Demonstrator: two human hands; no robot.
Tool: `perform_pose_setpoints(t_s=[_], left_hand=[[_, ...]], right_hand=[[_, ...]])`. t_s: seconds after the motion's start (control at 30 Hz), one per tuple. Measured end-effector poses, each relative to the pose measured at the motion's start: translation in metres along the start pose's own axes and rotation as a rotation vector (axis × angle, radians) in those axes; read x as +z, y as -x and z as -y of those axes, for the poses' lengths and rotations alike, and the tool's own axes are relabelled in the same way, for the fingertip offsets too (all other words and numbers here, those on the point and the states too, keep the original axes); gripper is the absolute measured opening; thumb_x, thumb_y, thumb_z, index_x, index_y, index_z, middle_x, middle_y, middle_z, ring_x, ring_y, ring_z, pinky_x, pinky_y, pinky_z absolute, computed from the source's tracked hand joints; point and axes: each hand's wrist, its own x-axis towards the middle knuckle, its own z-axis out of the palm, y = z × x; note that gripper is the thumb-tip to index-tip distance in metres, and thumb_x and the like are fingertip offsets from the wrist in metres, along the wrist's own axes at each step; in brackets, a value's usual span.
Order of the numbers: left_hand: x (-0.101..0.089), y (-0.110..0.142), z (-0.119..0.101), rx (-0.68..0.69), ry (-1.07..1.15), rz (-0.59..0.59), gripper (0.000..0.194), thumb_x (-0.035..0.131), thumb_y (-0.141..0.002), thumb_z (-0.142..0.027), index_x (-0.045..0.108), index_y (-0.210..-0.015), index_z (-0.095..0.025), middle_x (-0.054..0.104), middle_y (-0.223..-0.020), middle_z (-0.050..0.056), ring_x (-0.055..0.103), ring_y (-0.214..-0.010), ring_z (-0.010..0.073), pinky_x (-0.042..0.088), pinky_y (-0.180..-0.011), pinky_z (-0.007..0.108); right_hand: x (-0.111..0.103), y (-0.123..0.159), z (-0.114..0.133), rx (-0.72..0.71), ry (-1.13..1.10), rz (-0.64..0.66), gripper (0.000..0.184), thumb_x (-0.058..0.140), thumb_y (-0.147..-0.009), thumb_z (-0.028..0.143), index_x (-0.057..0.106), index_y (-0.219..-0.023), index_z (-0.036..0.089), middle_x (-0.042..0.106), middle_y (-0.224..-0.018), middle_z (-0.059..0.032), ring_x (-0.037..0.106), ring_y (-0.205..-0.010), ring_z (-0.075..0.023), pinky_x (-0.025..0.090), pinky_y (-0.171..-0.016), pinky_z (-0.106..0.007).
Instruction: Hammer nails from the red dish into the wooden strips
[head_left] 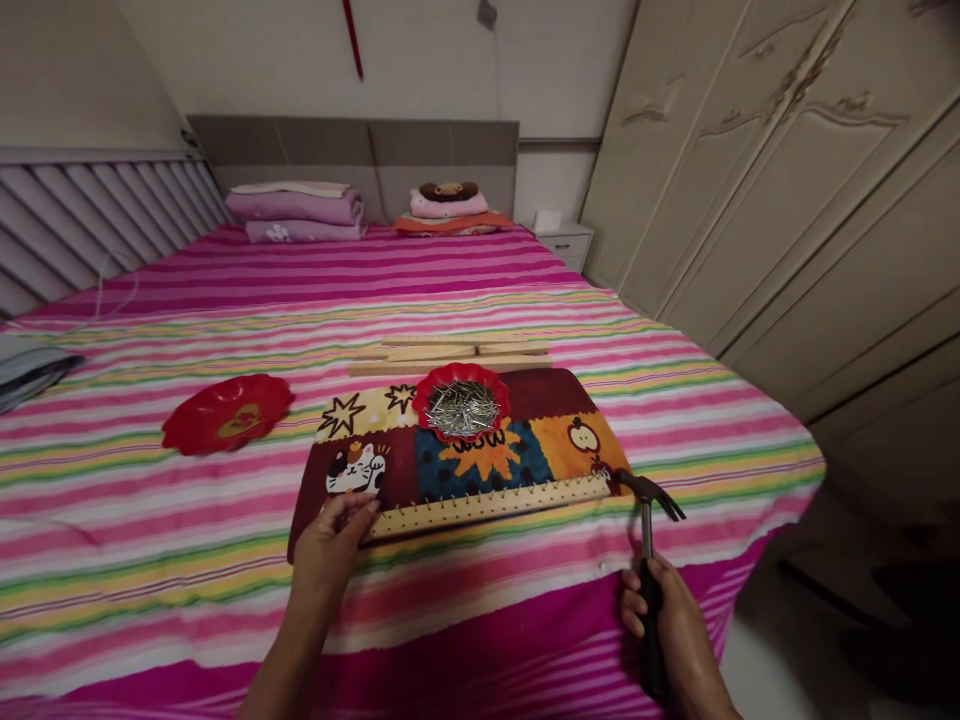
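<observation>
Head view, across a striped bed [187, 520], with a wardrobe [720, 180] at upper right. At centre, a patterned mat [551, 390], with a wooden strip [491, 504] along its lower edge at lower centre. At lower right, a hammer [646, 530], head just beside the strip's right end. Above the strip, a red bowl [502, 388]. Gripping the hammer's handle with the right hand [675, 610]; pinching the strip's left end with the left hand [334, 530]. Heaped in the bowl, nails [461, 408].

Bed [450, 650] w/ striped sheet [150, 540]: cat-print mat [551, 395], red scalloped plate [217, 410] L of it, wood strips [435, 353] behind, folded bedding [300, 207] at far end.
</observation>
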Motion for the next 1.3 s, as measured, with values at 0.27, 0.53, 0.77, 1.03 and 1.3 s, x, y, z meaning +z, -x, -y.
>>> perform_pose_setpoints(t_s=[0.27,0.53,0.77,1.03,1.3], left_hand=[[0.001,0.003,0.006,0.080,-0.152,-0.033,0.040,0.068,-0.054,-0.051,0.067,-0.079,-0.019,0.070,-0.076,0.002,0.064,-0.074,0.0176,0.051,-0.067,0.028],[0.000,0.009,0.015,0.188,-0.416,-0.053,0.029,0.059,-0.066,-0.049,0.067,-0.081,-0.025,0.072,-0.081,-0.001,0.064,-0.080,0.0183,0.048,-0.071,0.026],[0.003,0.012,0.012,0.307,-0.505,-0.061,0.023,0.057,-0.066,-0.045,0.066,-0.075,-0.025,0.071,-0.077,-0.002,0.064,-0.075,0.0171,0.048,-0.066,0.024],[0.003,0.013,0.022,0.432,-0.565,-0.080,0.018,0.054,-0.073,-0.039,0.064,-0.072,-0.024,0.068,-0.082,0.000,0.062,-0.078,0.0160,0.047,-0.068,0.024],[0.006,0.013,0.026,0.511,-0.624,-0.086,0.016,0.051,-0.076,-0.034,0.060,-0.068,-0.023,0.063,-0.072,0.000,0.059,-0.071,0.0150,0.043,-0.063,0.025]], right_hand=[[-0.002,-0.001,-0.001,-0.002,0.002,0.007,0.027,0.066,-0.067,0.036,0.045,-0.076,0.023,0.048,-0.056,0.0080,0.039,-0.034,-0.0066,0.031,-0.025,-0.016],[0.000,0.003,0.000,-0.012,0.001,0.000,0.025,0.065,-0.068,0.036,0.049,-0.082,0.022,0.048,-0.054,0.0078,0.038,-0.035,-0.0071,0.032,-0.026,-0.016],[0.018,0.031,0.009,-0.089,0.059,-0.088,0.037,0.066,-0.072,0.038,0.052,-0.104,0.026,0.053,-0.057,0.0072,0.043,-0.038,-0.0093,0.035,-0.030,-0.018],[0.068,0.076,0.029,-0.062,0.434,0.242,0.052,0.057,-0.080,0.048,0.049,-0.124,0.021,0.054,-0.060,0.0043,0.043,-0.044,-0.0101,0.033,-0.038,-0.020],[0.125,0.083,0.012,-0.364,0.877,0.919,0.037,0.041,-0.090,0.028,0.049,-0.126,0.026,0.062,-0.078,0.0010,0.055,-0.065,-0.0145,0.044,-0.062,-0.026]])
